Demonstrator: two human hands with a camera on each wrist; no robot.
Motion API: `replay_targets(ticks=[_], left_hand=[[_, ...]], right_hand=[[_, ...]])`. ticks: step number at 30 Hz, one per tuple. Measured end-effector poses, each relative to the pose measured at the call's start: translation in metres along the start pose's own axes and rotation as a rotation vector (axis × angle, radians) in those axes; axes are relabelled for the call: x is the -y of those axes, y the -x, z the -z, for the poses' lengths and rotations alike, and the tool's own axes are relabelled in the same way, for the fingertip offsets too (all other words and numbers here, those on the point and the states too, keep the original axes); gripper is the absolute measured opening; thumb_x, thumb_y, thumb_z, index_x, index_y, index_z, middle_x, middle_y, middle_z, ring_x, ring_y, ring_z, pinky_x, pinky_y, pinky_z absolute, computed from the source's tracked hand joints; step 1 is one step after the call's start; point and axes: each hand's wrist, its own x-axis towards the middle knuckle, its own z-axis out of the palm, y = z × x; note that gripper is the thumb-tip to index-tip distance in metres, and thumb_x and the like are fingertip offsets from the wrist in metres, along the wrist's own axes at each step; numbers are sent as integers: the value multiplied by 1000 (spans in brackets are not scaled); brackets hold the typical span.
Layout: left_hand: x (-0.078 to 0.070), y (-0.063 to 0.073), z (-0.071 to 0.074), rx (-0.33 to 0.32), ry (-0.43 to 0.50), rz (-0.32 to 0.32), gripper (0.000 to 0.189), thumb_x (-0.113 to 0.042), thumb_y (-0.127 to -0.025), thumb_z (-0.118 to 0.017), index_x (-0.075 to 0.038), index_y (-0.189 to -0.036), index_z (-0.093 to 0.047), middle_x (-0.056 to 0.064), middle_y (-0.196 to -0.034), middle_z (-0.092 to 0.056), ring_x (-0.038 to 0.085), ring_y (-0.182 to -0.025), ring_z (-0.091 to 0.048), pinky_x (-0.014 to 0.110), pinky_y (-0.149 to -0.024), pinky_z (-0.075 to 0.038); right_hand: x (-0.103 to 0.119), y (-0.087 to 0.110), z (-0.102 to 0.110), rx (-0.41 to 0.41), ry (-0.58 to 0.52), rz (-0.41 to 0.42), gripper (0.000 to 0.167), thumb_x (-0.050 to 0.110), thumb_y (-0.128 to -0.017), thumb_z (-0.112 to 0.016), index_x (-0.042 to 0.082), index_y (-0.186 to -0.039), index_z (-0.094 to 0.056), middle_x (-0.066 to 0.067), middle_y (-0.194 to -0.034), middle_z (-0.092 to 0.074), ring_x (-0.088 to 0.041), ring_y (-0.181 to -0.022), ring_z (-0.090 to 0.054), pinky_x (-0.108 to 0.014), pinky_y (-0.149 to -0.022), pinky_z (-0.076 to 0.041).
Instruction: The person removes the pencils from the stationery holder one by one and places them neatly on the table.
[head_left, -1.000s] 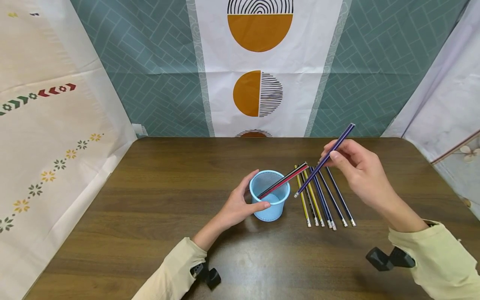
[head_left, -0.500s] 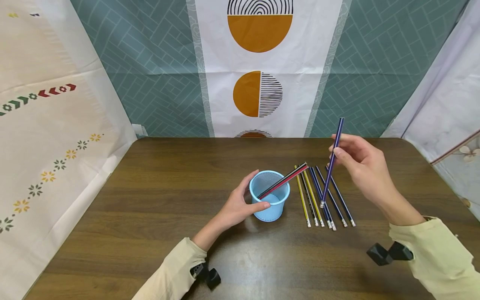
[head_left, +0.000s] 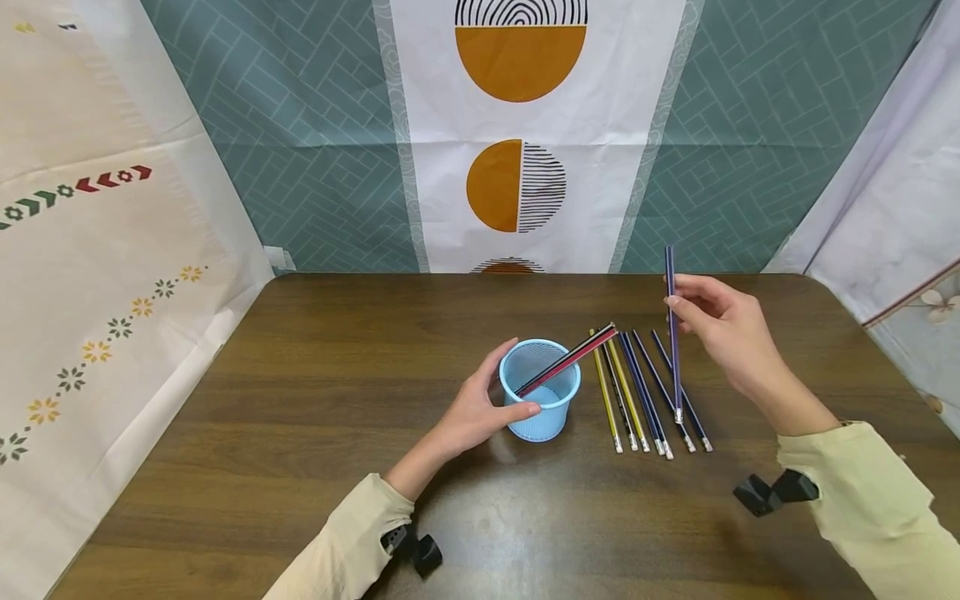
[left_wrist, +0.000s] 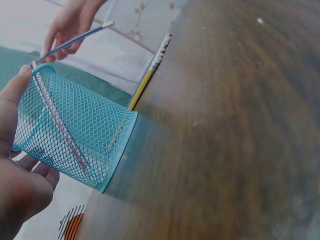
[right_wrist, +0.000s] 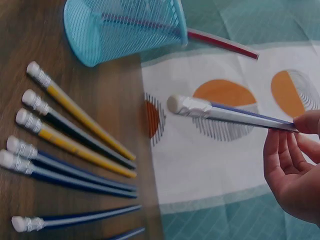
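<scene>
My left hand [head_left: 480,408] grips a light blue mesh pencil cup [head_left: 542,427] standing on the table, thumb on the near side of its rim. Inside the cup leans a red and black pencil [head_left: 562,363], its upper end sticking out to the right. Between thumb and fingertips my right hand [head_left: 731,333] pinches a blue pencil [head_left: 672,350], held nearly upright with its white eraser end down, above the row. In the right wrist view, yellow pencils [right_wrist: 90,122], a black one [right_wrist: 82,135] and several blue pencils [right_wrist: 82,175] lie side by side, erasers toward me.
A brown wooden table [head_left: 337,350] carries everything. Behind it hangs a green and white patterned cloth [head_left: 337,150]. A pale cloth with flower motifs [head_left: 90,275] hangs on the left, and another white cloth [head_left: 900,208] on the right.
My right hand has turned the blue pencil from a slant to nearly upright, and its eraser end has swung right, away from the cup. My left hand has stayed on the cup.
</scene>
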Motion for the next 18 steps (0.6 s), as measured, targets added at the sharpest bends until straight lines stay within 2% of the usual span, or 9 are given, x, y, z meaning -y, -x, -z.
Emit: replay_targets(ticks=[4, 7, 11, 14, 18], left_hand=[[0, 0, 0, -1, 2, 2, 88, -20, -80, -80, -7, -151, -29, 14, -136, -49, 29, -122, -51, 45, -101, -37], [0, 0, 0, -2, 3, 2, 89, -20, -80, -80, -6, -151, -28, 14, -136, -50, 29, -121, -51, 45, -101, -37], [-1, 0, 0, -4, 5, 2, 88, -20, -80, -80, -7, -151, -29, 14, -136, -50, 28, -121, -51, 44, -101, -38], [-1, 0, 0, -4, 9, 5, 88, -19, -80, -80, -9, -151, -29, 14, -136, -50, 29, -121, -51, 44, -101, -38], [-1, 1, -1, -4, 9, 7, 88, -19, -80, -80, -9, -151, -29, 14, -136, -49, 30, -122, -51, 44, -101, -38]], right_hand=[[-11, -4, 1, 2, 62, -12, 26, 6, -94, -63, 29, -106, -64, 15, -85, -64, -1, -68, -56, -14, -61, -45], [-18, -5, 4, 19, 130, -31, 19, 9, -95, -62, 11, -113, -65, 16, -86, -63, -2, -69, -55, -14, -60, -44], [-27, -5, 7, 53, 202, -60, 32, 12, -97, -59, -7, -123, -57, 8, -90, -64, -6, -72, -55, -15, -62, -44], [-33, -3, 9, 71, 228, -75, 33, 13, -98, -58, -6, -124, -57, 3, -93, -65, -9, -73, -56, -16, -62, -45], [-40, -3, 11, 90, 249, -99, 33, 12, -98, -58, -7, -124, -57, 8, -89, -62, -10, -72, -55, -18, -61, -46]])
